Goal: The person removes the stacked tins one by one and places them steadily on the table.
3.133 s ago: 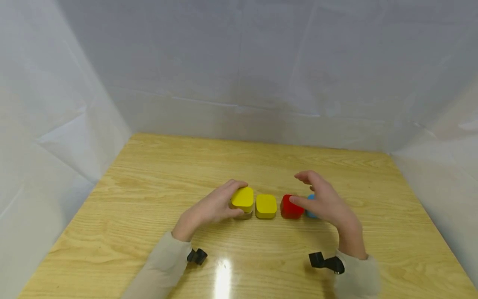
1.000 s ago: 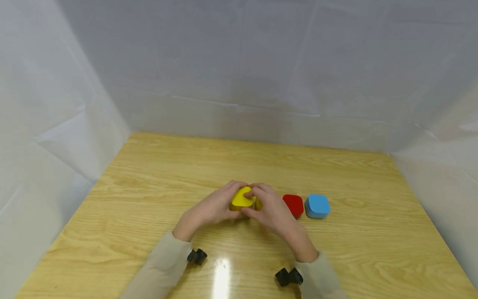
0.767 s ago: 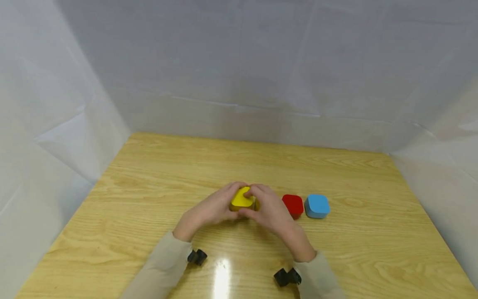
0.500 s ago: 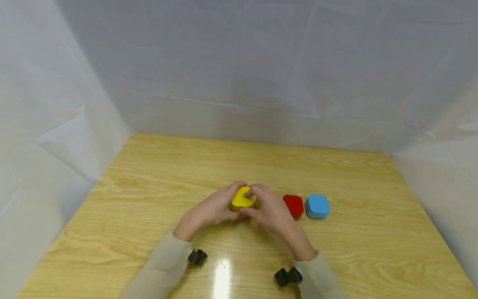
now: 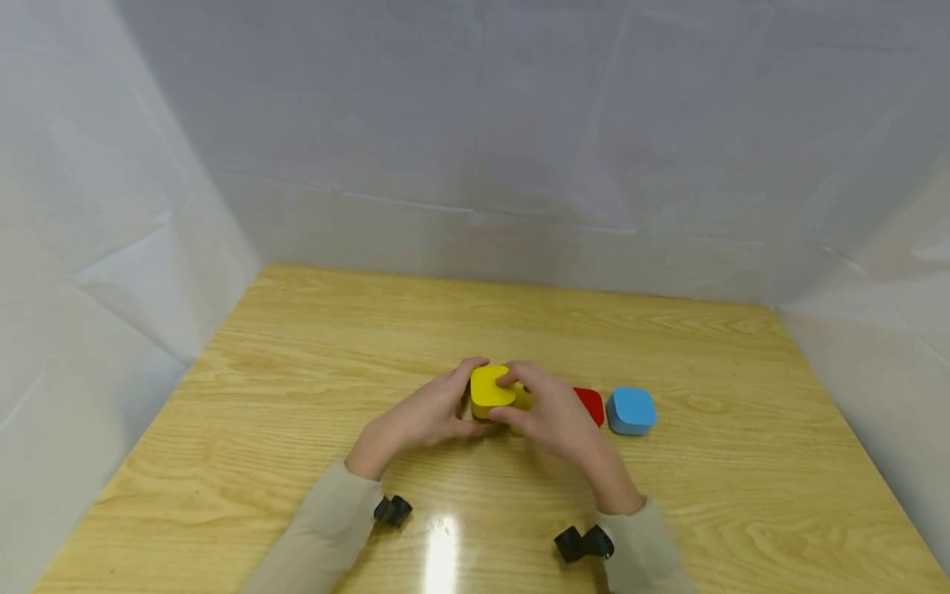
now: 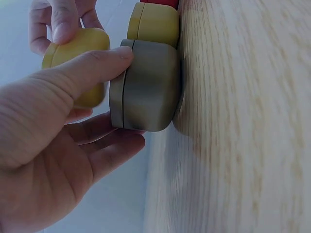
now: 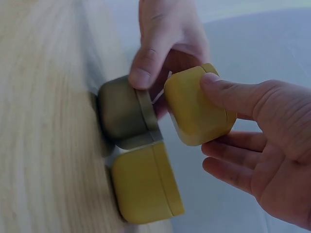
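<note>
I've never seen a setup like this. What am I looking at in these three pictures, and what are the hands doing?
No machine here: a person works with bare hands, filmed by a head camera and one small camera on each wrist. On the wooden table stand an olive-grey block, a yellow block beside it, then a red block and a blue block. The left hand holds the olive-grey block between thumb and fingers. The right hand has a grip on a second yellow block, held just above the olive-grey one.

Just right of the olive-grey rounded-square box point(image 5: 484, 427): yellow rounded box point(image 5: 522, 399), red rounded block point(image 5: 591, 404), blue rounded block point(image 5: 631, 410) crowding; bare wooden tabletop point(image 5: 297, 396) left, passable.
</note>
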